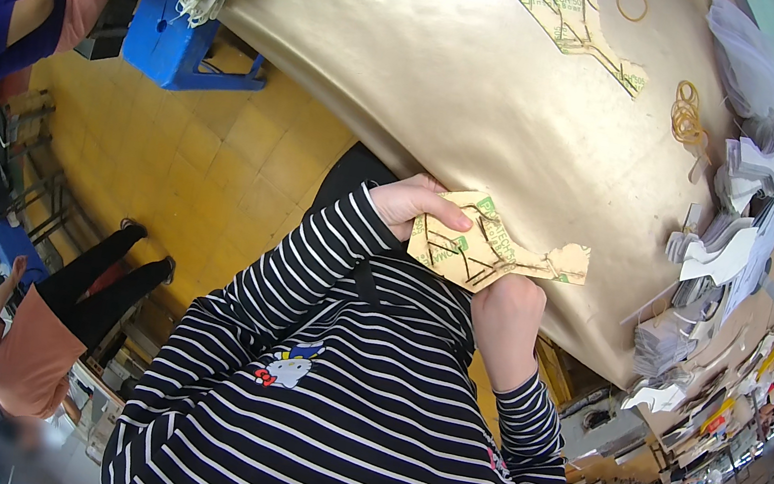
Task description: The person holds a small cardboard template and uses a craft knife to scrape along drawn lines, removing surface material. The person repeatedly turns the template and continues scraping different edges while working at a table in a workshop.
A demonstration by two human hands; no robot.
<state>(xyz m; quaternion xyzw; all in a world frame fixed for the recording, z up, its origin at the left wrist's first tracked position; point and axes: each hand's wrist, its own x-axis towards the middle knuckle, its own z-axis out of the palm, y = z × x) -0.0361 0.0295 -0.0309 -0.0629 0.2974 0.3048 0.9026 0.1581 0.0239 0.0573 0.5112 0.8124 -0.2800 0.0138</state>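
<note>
Head view: right hand (507, 314) at cream template (479, 249), grip unclear.

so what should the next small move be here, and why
Perhaps lay the yellow marked piece flat on the gold-covered table: the left hand grips it by the table's near edge, the right hand is at its lower edge, and a similar piece already lies there.

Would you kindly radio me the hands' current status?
Left hand gripping yellow pattern piece. Right hand at its near edge, fingers hidden. Rubber bands lie apart.
</note>
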